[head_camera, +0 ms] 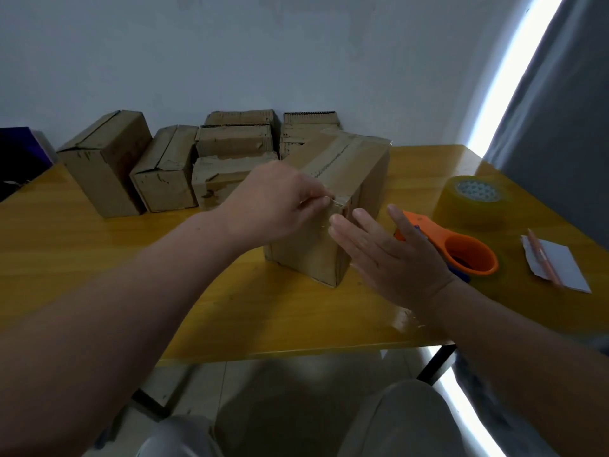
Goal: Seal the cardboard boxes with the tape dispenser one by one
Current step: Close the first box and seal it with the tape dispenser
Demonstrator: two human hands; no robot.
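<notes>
The right hand (395,258) hides part of the tape dispenser (471,255); the left edge crops a dark object (19,156)

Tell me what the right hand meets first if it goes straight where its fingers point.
Likely the near cardboard box: fingertips of the right hand seem at its side, just below the left hand pinching tape.

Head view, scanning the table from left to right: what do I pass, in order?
Dark purple object → leftmost cardboard box → second cardboard box → front cardboard box → orange tape dispenser → white paper.
</notes>
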